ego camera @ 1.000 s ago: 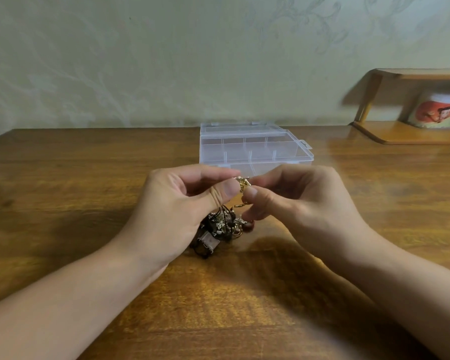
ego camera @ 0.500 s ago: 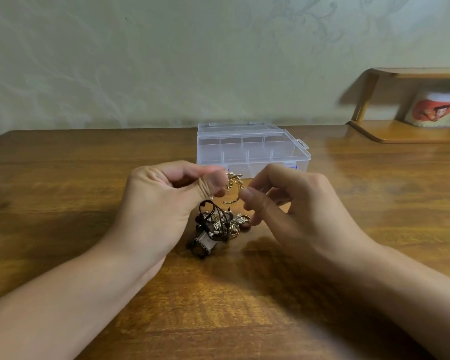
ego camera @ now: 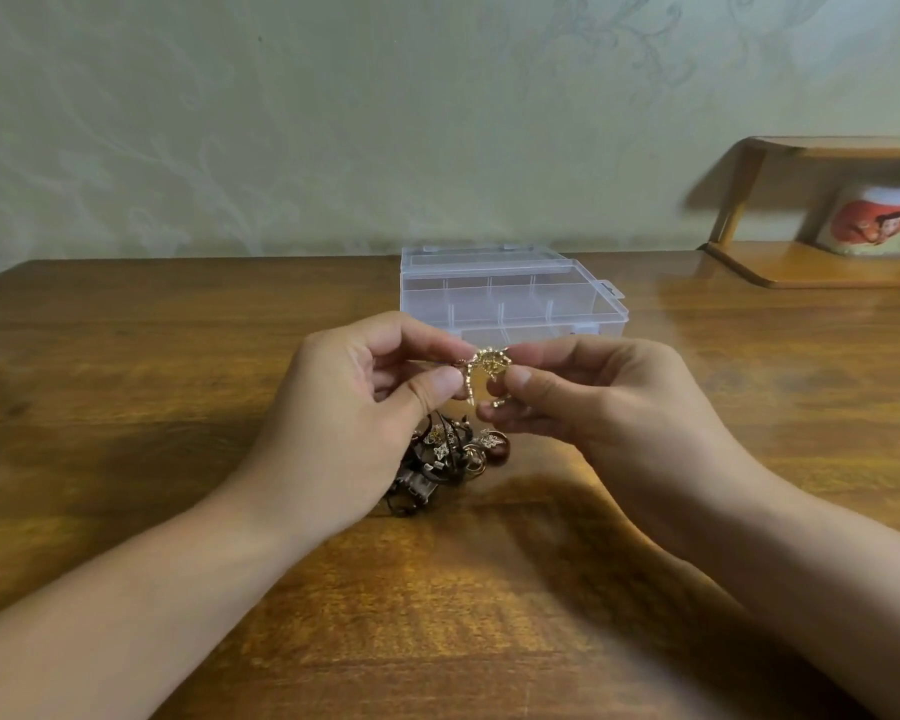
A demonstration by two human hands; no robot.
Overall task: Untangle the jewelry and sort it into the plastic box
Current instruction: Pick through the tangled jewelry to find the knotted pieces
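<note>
At frame centre, the left hand and right hand both pinch a small gold jewelry piece above the tangled pile. It looks light, spiky and delicate, best held by its edges.

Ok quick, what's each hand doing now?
Left hand: pinching the small gold spiky metal jewelry piece.
Right hand: pinching the same piece.
</note>
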